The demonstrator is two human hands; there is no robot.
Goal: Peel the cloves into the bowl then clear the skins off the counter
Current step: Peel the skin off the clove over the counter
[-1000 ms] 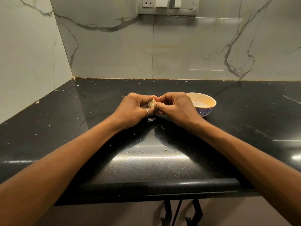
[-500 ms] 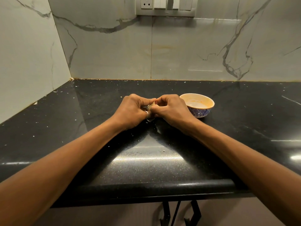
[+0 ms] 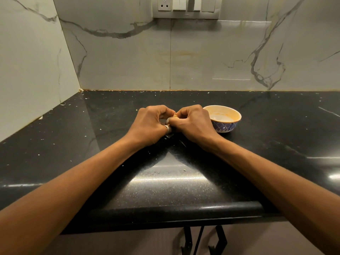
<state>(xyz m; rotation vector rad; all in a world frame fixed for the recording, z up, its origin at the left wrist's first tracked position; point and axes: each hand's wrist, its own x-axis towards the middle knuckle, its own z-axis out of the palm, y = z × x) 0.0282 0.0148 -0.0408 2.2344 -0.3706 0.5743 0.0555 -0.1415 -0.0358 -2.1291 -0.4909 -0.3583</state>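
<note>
Both hands meet at the middle of the black counter (image 3: 165, 184). My left hand (image 3: 150, 124), with a ring on one finger, and my right hand (image 3: 193, 122) have their fingers curled round a small garlic clove (image 3: 174, 116), of which only a pale tip shows between the fingertips. A small bowl (image 3: 225, 126), blue patterned outside and orange-stained inside, stands just right of my right hand. A thin scrap of skin (image 3: 169, 135) lies on the counter under the hands. I see no cloves inside the bowl.
Small pale flecks of skin are scattered over the counter, more along the back edge and the left wall. Marble walls close the back and left. A socket panel (image 3: 185, 6) sits high on the back wall. Black hooks (image 3: 202, 240) hang below the counter's front edge.
The clove showed plainly between the fingertips a second ago; now the fingers have closed round it and only its tip shows. The hands stay in place.
</note>
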